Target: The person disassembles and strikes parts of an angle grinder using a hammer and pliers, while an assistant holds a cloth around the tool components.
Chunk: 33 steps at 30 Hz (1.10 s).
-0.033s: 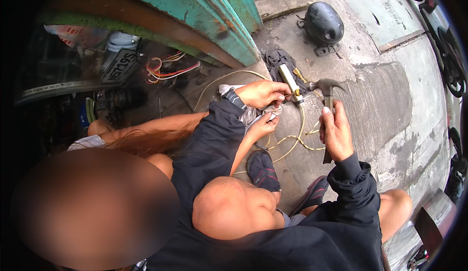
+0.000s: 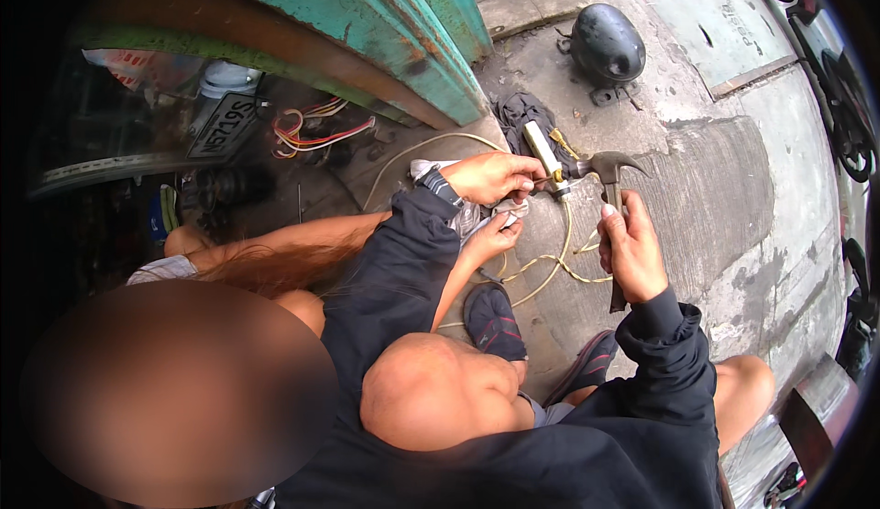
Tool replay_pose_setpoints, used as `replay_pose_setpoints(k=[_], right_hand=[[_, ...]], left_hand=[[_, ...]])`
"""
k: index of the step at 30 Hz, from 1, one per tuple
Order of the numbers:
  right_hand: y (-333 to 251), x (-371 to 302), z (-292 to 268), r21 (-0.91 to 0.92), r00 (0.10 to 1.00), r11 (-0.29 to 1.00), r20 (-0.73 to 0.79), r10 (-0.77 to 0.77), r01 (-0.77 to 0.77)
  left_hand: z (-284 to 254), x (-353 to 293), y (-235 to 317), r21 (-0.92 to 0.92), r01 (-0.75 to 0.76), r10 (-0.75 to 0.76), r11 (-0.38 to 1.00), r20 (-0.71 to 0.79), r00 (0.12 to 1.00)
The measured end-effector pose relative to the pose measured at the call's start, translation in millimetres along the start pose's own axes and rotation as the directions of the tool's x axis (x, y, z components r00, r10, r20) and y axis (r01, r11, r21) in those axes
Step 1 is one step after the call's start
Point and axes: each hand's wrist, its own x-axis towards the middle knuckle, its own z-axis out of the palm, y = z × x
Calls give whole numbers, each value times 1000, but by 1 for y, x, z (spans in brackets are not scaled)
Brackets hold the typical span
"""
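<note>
My right hand is closed around the handle of a claw hammer. The hammer's striking face is beside a small yellow metal piece at the near end of a long pale bar, which lies on the ground. A cable runs from that end. My left hand pinches at the yellow piece; whatever sits between its fingertips is too small to make out. Just below, another person's hand holds a crumpled light cloth close to my left hand.
A black rounded compressor stands on the concrete ahead. Dark cloth lies behind the bar. Looped cable crosses the ground near my shoes. Coloured wires and a green metal frame are at left.
The hammer has shifted slightly left and toward me, its head tilting a little. My left hand and the other person's hand stay about where they were.
</note>
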Motion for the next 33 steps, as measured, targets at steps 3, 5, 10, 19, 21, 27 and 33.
replay_pose_setpoints(k=[3,5,10,19,21,27,33], right_hand=[[-48,-10,-17,249,999,968,-14,45,-40],[-75,-11,-34,247,914,905,-307,-266,346],[2,1,-7,40,833,932,-464,-302,360],[-49,-2,-42,303,959,931,-253,-130,206],[-33,-4,-28,312,982,943,-178,-62,116],[1,0,11,158,998,986,-37,-55,61],[-9,-1,12,197,998,979,-15,-58,60]], left_hand=[[-3,-9,-17,-8,-27,27,1000,-24,999],[-1,-18,-5,-5,-4,4,1000,-80,997],[-4,-3,0,45,-25,25,999,5,1000],[-7,-8,-4,-4,-31,31,1000,-48,998],[-7,-9,1,5,-16,16,1000,-49,999],[-4,-14,-5,23,-56,58,998,-93,994],[-2,-14,-8,-24,-25,24,999,-36,999]])
